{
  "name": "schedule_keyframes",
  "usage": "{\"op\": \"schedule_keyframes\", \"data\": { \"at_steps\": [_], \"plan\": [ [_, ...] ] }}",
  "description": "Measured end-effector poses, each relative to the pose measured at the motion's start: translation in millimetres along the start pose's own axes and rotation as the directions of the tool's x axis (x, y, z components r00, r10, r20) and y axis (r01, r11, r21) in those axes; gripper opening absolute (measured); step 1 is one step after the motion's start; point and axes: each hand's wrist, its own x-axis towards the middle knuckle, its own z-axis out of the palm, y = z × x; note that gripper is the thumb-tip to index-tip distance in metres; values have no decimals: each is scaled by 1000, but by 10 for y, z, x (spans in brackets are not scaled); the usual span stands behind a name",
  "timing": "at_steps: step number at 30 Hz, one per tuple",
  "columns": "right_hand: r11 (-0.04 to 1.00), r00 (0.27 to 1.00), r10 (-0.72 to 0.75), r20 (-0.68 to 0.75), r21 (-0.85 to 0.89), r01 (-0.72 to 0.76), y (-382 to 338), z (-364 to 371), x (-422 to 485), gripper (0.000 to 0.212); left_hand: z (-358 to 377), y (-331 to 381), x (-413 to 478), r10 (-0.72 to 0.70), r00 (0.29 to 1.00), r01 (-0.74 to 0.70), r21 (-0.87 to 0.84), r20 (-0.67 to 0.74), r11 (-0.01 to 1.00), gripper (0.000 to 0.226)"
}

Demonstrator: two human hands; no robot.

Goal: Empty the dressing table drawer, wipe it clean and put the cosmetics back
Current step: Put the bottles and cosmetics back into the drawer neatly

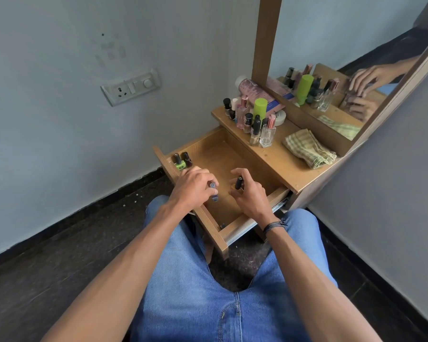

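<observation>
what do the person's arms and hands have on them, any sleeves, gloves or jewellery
Both forearms are bare, with no sleeves in view. The right hand has a dark corded bracelet round its wrist, with a short loose end sticking out. The left hand has nothing at its wrist. No gloves, rings or watch show on either. Below the arms are blue jeans.

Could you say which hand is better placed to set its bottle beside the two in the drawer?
Left: the left hand, gripping a blue bottle, sits beside the two bottles; the right hand is farther.
</observation>
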Motion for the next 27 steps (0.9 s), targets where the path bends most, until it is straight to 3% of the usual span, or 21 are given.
{"op": "schedule_keyframes", "data": {
  "at_steps": [9, 27],
  "plan": [
    [996, 998, 56, 10, -67, -56, 49, 24, 33, 51, 115, -59, -75, 52, 993, -69, 175, 105, 982, 17],
    [949, 996, 14, 92, -316, 15, 33, 57, 83, 20, 236, -63, -64, -13, 1000, 10, 90, 29, 996, 23]
  ]
}}
